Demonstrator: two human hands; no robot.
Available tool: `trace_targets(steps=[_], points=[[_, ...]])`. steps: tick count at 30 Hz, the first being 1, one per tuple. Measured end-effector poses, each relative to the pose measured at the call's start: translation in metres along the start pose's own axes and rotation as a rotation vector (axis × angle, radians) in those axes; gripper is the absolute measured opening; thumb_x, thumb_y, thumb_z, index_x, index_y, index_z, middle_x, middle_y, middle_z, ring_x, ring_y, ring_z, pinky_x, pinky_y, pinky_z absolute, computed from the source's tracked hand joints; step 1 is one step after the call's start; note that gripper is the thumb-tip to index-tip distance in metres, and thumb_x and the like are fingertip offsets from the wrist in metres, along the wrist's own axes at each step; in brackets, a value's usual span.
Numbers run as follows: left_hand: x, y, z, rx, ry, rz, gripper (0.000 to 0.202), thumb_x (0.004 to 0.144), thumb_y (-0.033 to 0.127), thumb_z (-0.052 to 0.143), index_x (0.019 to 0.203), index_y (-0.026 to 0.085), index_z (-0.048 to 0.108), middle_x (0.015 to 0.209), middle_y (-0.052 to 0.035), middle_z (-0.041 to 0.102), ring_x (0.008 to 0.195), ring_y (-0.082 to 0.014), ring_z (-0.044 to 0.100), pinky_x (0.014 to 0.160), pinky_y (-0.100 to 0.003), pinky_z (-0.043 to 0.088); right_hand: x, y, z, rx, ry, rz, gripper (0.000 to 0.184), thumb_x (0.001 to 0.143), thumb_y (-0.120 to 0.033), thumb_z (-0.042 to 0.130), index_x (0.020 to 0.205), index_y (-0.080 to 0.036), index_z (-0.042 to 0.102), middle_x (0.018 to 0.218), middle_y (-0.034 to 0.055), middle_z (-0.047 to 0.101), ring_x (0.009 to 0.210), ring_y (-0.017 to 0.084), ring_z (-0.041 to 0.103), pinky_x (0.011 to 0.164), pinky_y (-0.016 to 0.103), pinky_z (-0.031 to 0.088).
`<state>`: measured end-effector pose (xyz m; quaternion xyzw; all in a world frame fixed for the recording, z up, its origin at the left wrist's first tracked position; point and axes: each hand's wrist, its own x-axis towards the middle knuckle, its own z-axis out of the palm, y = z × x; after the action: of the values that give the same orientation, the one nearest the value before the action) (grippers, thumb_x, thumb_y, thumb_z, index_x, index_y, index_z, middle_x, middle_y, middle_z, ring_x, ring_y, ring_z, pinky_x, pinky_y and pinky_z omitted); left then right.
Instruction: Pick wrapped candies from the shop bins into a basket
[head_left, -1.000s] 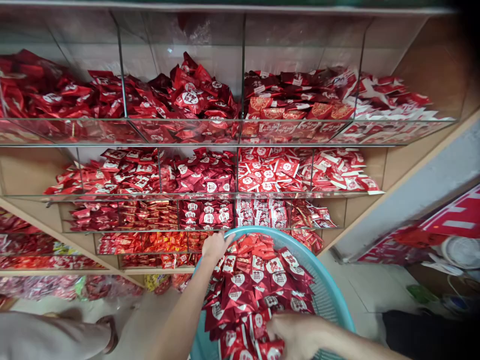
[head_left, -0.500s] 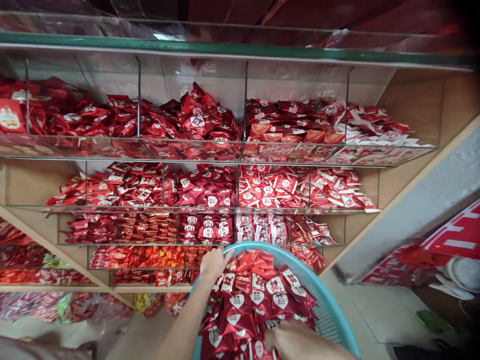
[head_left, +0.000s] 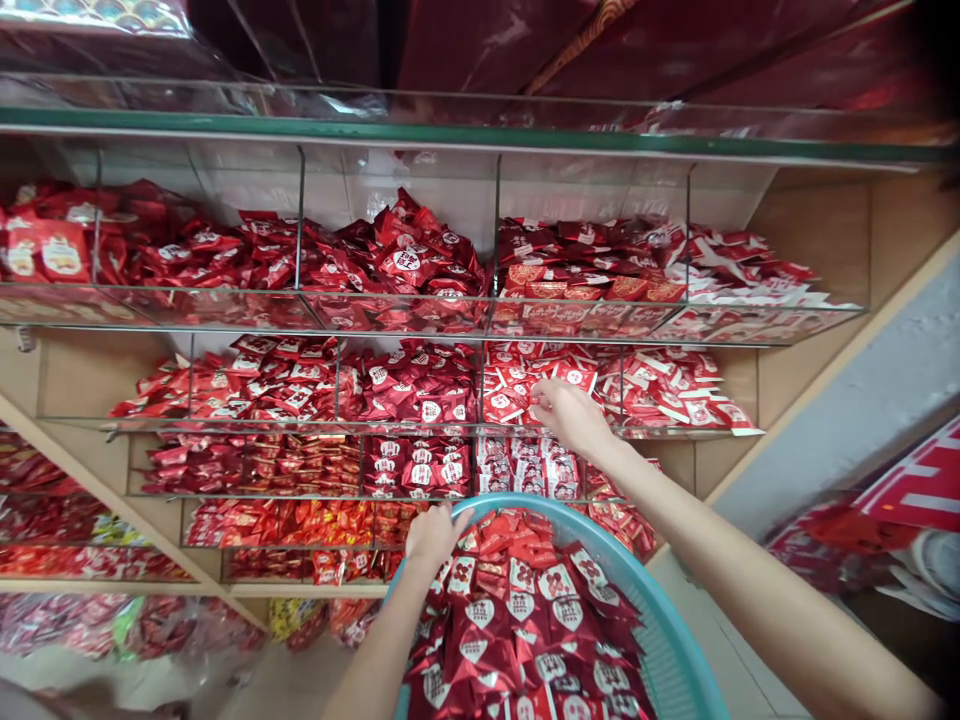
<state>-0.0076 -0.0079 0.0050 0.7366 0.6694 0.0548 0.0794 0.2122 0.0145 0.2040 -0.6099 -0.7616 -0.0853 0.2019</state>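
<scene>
My left hand [head_left: 430, 540] is closed on the rim of a round turquoise plastic basket [head_left: 667, 625]. Inside lie many red snack packets [head_left: 480, 630] with white heart-shaped labels, and several brighter red ones. My right hand [head_left: 571, 412] reaches over the basket into a bin on the second shelf. Its fingers are bent and a little apart, at a pile of small red-and-white packets [head_left: 504, 400]. No packet shows clearly in its grasp, though the hand covers part of the pile.
Clear dividers split the shelves into bins of red packets, among them dark red packets [head_left: 420, 385] left of my right hand. Above runs a glass shelf edge [head_left: 420, 133]. A slanted wooden side panel [head_left: 832, 375] bounds the right. Bagged goods [head_left: 180, 630] stand low at left.
My right hand has moved up and forward from the packets in the basket to the second-shelf bin. My left hand stays on the rim. The view has shifted slightly.
</scene>
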Motion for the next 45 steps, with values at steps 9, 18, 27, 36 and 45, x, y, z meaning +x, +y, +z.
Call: trace_targets(steps=[9,18,27,36,45], points=[[-0.003,0.002,-0.007,-0.031,-0.015,0.002,0.07,0.079,0.063,0.013,0.097,0.014,0.059,0.084,-0.0153,0.067,0.08,-0.0284,0.063,0.068,-0.036,0.046,0.016,0.004,0.01,-0.059,-0.108,-0.342,0.016,0.079,-0.017,0.051,0.096,-0.016,0.052,0.093,0.0064,0.055,0.087,0.017,0.051,0.072,0.026,0.035],[0.001,-0.002,0.004,-0.02,0.043,0.015,0.076,0.075,0.07,0.01,0.093,0.014,0.06,0.079,-0.0143,0.067,0.077,-0.0305,0.064,0.066,-0.04,0.047,0.012,-0.003,0.006,0.058,0.128,-0.292,0.023,0.088,-0.023,0.035,0.085,-0.017,0.058,0.086,0.0056,0.06,0.081,0.016,0.052,0.071,0.025,0.035],[0.001,0.002,-0.003,0.026,-0.034,0.0,0.074,0.077,0.067,0.012,0.098,0.014,0.059,0.084,-0.0153,0.067,0.082,-0.0291,0.063,0.069,-0.038,0.046,-0.052,-0.017,-0.03,0.539,0.208,-0.129,0.02,0.083,-0.031,0.046,0.077,-0.017,0.058,0.066,-0.0001,0.058,0.058,0.011,0.05,0.059,0.023,0.038],[0.001,0.004,-0.003,0.064,-0.038,0.02,0.079,0.074,0.07,0.009,0.099,0.014,0.058,0.082,-0.0142,0.066,0.08,-0.0295,0.063,0.067,-0.037,0.047,-0.181,-0.031,0.011,0.356,-0.355,-0.236,0.02,0.086,-0.023,0.041,0.068,-0.019,0.049,0.066,0.0,0.054,0.061,0.012,0.05,0.057,0.025,0.036],[0.001,0.004,-0.002,0.075,-0.035,0.03,0.073,0.079,0.065,0.008,0.099,0.014,0.057,0.083,-0.0145,0.066,0.08,-0.0288,0.063,0.066,-0.038,0.047,-0.251,-0.084,0.064,0.01,-0.444,-0.431,0.008,0.075,-0.01,0.051,0.072,-0.017,0.051,0.07,0.0021,0.06,0.067,0.018,0.057,0.064,0.03,0.041]])
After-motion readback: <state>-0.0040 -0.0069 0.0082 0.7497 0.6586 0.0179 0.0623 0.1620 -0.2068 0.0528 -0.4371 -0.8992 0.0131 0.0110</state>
